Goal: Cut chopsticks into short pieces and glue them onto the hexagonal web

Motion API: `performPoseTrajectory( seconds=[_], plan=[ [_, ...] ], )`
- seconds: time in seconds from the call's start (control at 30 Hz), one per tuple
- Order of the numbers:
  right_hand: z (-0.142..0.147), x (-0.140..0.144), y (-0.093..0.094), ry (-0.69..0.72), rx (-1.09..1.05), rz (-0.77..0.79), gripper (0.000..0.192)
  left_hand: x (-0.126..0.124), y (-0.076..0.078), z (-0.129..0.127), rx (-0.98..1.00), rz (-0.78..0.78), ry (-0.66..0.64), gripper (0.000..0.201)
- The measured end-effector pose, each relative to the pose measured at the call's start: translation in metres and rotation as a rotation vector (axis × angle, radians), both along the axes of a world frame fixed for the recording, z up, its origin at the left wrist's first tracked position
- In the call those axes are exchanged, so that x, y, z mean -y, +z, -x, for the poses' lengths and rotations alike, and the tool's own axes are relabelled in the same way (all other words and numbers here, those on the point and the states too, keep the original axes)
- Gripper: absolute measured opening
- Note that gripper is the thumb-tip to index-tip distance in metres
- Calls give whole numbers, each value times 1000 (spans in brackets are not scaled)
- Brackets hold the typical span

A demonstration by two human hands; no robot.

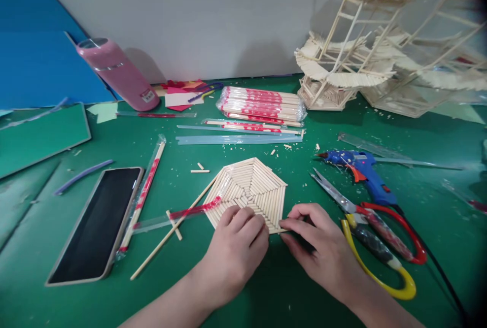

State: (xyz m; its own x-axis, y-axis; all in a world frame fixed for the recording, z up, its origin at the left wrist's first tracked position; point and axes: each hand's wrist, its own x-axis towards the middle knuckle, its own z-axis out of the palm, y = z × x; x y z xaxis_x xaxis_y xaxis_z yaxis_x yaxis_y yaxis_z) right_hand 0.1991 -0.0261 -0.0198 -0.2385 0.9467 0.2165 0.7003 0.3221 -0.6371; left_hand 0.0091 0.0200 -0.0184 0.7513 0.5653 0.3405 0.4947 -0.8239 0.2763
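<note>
A many-sided panel of wooden sticks (262, 183), laid in nested rings, lies flat on the green table. Over its near left edge, my left hand (238, 247) has its fingers curled together; whatever they pinch is hidden beneath them. At the near right corner, my right hand (319, 247) pinches the end of a thin wooden stick (282, 230) between thumb and index finger, along the panel's edge. A torn clear and red chopstick wrapper (182, 212) touches the panel's left side. One long chopstick (167, 237) lies across a short stick piece, its far end by the panel.
To the right are scissors (335, 191) with red and yellow handles and a blue glue gun (365, 170) with a black cord. Left lie a phone (97, 224) and a wrapped chopstick pair (144, 191). Behind stand a pink bottle (122, 74), chopstick packs (262, 104) and stick towers (342, 71).
</note>
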Motion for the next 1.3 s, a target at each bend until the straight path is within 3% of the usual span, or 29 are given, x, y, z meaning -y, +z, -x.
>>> performPoseTrajectory(
  seconds=[0.27,0.67,1.3],
  plan=[
    [4,-1,0,-13,-9,5,18,1,-3,1,0,-14,1,16],
    [3,-2,-1,-10,-25,18,19,2,4,-7,-15,44,45,18],
    [6,-2,2,-13,-39,53,16,4,-2,-7,26,23,30,15]
  ],
)
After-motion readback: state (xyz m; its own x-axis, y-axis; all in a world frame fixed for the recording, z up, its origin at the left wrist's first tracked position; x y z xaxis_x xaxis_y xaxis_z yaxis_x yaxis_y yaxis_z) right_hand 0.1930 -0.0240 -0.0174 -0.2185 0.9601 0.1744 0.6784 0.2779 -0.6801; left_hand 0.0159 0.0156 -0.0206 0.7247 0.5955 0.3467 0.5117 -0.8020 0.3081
